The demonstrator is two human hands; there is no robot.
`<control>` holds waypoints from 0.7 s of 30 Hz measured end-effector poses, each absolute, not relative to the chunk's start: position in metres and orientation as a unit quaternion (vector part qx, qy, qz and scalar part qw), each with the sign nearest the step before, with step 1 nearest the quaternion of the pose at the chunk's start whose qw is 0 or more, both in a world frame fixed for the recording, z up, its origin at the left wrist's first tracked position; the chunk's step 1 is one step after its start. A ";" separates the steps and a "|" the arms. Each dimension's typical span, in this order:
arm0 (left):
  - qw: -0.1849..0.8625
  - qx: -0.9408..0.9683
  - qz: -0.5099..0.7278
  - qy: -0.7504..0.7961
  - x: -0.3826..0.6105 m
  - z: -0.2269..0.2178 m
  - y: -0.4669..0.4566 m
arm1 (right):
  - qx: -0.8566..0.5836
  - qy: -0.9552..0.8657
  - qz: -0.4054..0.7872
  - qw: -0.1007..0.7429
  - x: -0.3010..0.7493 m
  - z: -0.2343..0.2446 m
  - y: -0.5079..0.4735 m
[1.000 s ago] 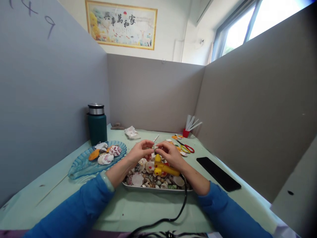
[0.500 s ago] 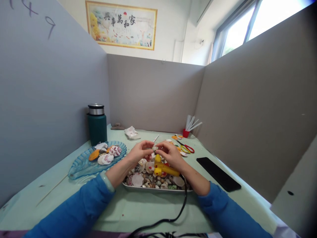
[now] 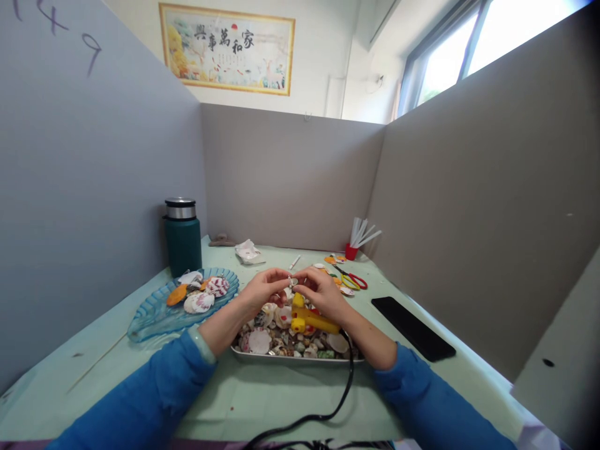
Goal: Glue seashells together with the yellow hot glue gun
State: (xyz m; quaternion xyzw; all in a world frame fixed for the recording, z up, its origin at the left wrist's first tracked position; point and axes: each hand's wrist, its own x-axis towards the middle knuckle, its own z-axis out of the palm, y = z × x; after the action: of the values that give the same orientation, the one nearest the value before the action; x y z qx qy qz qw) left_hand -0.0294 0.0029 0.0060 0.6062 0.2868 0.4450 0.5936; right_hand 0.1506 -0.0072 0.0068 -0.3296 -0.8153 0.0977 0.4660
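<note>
Both my hands meet above a metal tray [image 3: 262, 355] heaped with seashells. My left hand [image 3: 262, 291] and my right hand [image 3: 323, 292] pinch one small pale shell [image 3: 292, 282] between their fingertips, held just over the heap. A yellow glue gun [image 3: 309, 317] lies on the shells right under my right hand, its black cord [image 3: 344, 390] trailing toward me. My sleeves are blue.
A blue glass dish [image 3: 154, 315] with several scallop shells sits left of the tray, a green flask [image 3: 182, 235] behind it. Red-handled scissors [image 3: 350, 279], a red cup of white sticks [image 3: 352, 250] and a black phone [image 3: 412, 328] lie to the right. Grey partition walls close in three sides.
My hands keep pinching the small shell and have dropped very slightly toward the tray. Nothing else has moved.
</note>
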 end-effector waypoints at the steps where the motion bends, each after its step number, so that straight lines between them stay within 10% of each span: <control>1: 0.595 0.605 0.445 0.285 -0.029 0.006 0.003 | -0.331 -0.814 0.098 0.467 0.151 0.006 -0.007; 21: 0.593 0.591 0.453 0.305 -0.029 0.006 0.004 | -0.329 -0.787 0.071 0.517 0.173 0.060 -0.031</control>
State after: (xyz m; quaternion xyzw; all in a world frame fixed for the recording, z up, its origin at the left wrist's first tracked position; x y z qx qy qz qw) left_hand -0.0288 0.0042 0.0060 0.5908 0.3054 0.4533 0.5935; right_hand 0.1731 -0.0311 0.0596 -0.3294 -0.7871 0.0706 0.5166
